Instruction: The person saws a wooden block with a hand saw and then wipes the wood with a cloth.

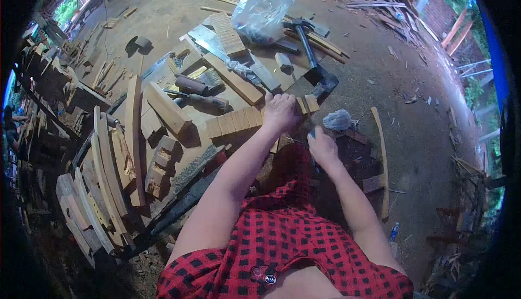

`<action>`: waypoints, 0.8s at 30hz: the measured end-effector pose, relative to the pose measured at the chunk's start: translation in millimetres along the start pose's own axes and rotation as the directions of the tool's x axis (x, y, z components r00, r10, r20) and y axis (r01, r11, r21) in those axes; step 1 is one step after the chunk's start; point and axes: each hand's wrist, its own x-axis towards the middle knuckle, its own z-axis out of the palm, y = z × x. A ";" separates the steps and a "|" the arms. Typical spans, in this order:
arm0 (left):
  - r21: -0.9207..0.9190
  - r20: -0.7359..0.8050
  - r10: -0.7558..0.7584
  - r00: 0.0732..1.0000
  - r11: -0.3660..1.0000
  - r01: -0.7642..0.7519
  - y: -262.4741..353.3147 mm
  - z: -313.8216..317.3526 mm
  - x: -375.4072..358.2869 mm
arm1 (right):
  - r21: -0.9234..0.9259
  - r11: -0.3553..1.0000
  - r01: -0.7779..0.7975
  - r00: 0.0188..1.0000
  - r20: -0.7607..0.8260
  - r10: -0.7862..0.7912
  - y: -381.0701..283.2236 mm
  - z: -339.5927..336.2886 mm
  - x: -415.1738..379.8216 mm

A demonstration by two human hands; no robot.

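Here's the left hand (280, 113), planted over the slit wooden block (236, 122), fingers curled down onto its top. The block lies near the tabletop's (190, 153) near edge, running out towards the right-hand side, its row of narrow cuts showing on both sides of that hand. And the right hand (324, 146), just beside it and nearer the body, is closed around something with a bluish end; a tool, it looks like, perhaps a saw.

The danger, as I judge it: those hands are close. If that tool has an edge and it skips out of a cut, the left fingers are right there. Only the one hand appears to steady the block, so a hard push could roll or slide it, and wood sliced that often might snap at a thin section. The claw hammer (306, 44) and loose pieces beyond could get knocked, too.

Now, what can't be seen: the tool's working end is lost in the dark below the block, the left palm covers several cuts, and the fingertips blur into shadow. Whatever props the block underneath can't be made out.
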 end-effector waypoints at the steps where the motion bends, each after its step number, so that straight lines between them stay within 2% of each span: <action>1: 0.012 0.032 -0.006 0.999 1.000 0.006 1.1 -3.7 0.9 | -0.006 1.000 -0.027 0.999 0.031 0.027 0.4 -5.8 -17.1; 3: 0.022 0.069 -0.013 0.998 1.000 0.011 0.1 -2.0 0.5 | 0.015 0.998 -0.054 0.995 0.082 0.053 15.7 -3.3 -64.2; 5: -0.012 0.038 -0.005 0.999 1.000 0.005 -2.6 2.1 2.2 | 0.036 0.998 -0.043 0.994 0.098 0.039 26.5 -4.4 -82.2; 7: -0.014 0.042 -0.011 0.999 1.000 0.012 -1.8 -1.2 2.6 | -0.039 0.995 -0.088 0.990 0.111 0.091 22.2 -15.2 -89.8; 13: -0.007 0.043 -0.008 0.999 1.000 0.009 -1.4 1.8 2.4 | 0.023 1.000 -0.021 0.999 0.050 0.020 -3.3 0.5 9.2; 15: -0.010 0.047 -0.018 0.999 1.000 0.019 -2.8 2.5 2.4 | 0.026 0.997 -0.071 0.997 -0.004 0.071 -10.6 2.8 17.7; 20: -0.014 -0.018 0.014 1.000 1.000 -0.014 -3.5 5.1 0.0 | 0.000 0.995 -0.097 0.985 0.140 0.096 11.3 -9.0 -66.4; 24: -0.014 -0.027 0.012 1.000 1.000 -0.012 -2.1 3.8 -1.5 | -0.038 0.996 -0.086 0.992 0.092 0.090 29.3 -2.1 -82.8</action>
